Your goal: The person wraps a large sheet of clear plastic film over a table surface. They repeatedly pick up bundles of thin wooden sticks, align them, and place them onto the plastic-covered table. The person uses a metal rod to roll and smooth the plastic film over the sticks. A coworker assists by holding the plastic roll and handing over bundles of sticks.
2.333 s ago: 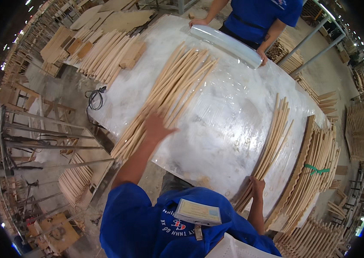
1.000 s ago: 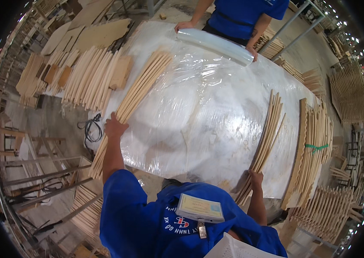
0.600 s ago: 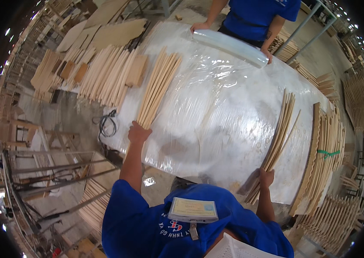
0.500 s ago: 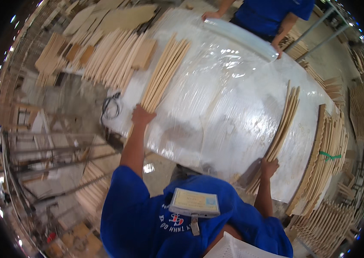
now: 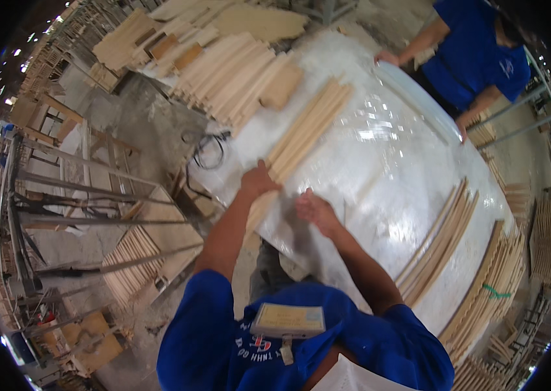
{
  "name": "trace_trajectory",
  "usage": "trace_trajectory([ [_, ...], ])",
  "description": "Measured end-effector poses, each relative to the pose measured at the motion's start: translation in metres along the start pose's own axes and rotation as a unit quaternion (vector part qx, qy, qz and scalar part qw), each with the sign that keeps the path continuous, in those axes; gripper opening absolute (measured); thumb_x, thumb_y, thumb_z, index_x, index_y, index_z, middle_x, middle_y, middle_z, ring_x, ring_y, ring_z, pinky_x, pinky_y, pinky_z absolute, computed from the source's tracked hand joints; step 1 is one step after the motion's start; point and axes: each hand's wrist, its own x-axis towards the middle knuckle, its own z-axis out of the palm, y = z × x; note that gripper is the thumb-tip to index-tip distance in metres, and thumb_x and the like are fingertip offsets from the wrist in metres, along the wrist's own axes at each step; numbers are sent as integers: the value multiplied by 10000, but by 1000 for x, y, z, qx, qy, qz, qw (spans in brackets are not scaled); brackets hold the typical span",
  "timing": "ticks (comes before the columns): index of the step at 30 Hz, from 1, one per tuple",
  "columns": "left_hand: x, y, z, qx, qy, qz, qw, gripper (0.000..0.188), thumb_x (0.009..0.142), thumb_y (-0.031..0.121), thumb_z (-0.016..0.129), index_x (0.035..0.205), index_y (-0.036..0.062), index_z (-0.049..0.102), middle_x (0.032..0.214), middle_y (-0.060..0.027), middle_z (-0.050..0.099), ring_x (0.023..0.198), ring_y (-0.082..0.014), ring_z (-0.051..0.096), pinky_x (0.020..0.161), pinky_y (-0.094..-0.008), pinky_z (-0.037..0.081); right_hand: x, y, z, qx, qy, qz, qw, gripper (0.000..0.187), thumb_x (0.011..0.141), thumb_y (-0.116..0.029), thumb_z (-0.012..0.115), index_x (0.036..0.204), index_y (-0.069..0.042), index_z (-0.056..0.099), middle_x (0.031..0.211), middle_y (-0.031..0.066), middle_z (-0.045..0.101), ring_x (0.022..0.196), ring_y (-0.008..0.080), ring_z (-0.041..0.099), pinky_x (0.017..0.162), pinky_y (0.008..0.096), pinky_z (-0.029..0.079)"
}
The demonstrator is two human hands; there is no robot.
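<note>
My left hand (image 5: pixel 260 180) is closed over the lower part of a bundle of thin wooden strips (image 5: pixel 311 127), which lies slanting across the left side of the film-covered table (image 5: pixel 360 173). Just right of that bundle, my right hand (image 5: pixel 316 212) hangs over the table, holding nothing, its fingers apart. A second, looser bundle of wooden strips (image 5: pixel 441 238) rests on the table's right side, untouched. Across the table a co-worker in a blue shirt (image 5: pixel 477 52) grips a long roll of clear plastic film (image 5: pixel 419 101) with both hands.
Stacked wooden slats (image 5: pixel 230 78) occupy the table's far left, with a coiled black cable (image 5: pixel 210 151) near its left edge. More strips, tied with a green band (image 5: pixel 497 292), lie along the right edge. A metal rack (image 5: pixel 99 189) stands on the left.
My right hand has let go of the right bundle and moved left, close to the left one. My left hand stays on its strips. The view has shifted.
</note>
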Motion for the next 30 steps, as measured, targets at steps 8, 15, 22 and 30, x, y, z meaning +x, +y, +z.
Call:
trace_trajectory([
  [8, -10, -67, -9, -254, -148, 120, 948, 1229, 646, 625, 903, 1494, -82, 362, 1402, -253, 576, 1317, -349, 574, 1127, -387, 425, 67, -36, 92, -12, 24, 133, 991, 770, 942, -695, 630, 1417, -92, 572, 1267, 116, 675, 1122, 271, 663, 1000, 451, 540],
  [15, -53, -95, -9, -541, -260, 133, 789, 1028, 781, 406, 901, 1527, -35, 350, 1432, -171, 550, 1343, -254, 519, 1133, -393, 423, 61, -11, 117, 30, -86, 231, 969, 662, 993, -601, 624, 1406, -86, 581, 1287, 99, 676, 1154, 232, 671, 968, 409, 558],
  [22, -133, -155, -38, -490, -287, 79, 819, 893, 838, 134, 838, 1556, 23, 319, 1442, -140, 541, 1357, -231, 504, 1123, -399, 441, 11, -12, 180, -127, -241, 167, 948, 453, 973, -320, 746, 1328, -57, 650, 1218, 91, 709, 1117, 208, 665, 930, 387, 557],
  [30, -155, -168, -100, -615, -223, 108, 748, 943, 791, 38, 886, 1553, 70, 332, 1410, -59, 555, 1273, -166, 552, 1033, -375, 496, 19, -135, 280, -652, -335, -1, 680, 724, 960, -738, 477, 1292, -129, 685, 1120, 219, 740, 1038, 416, 710, 887, 456, 575],
])
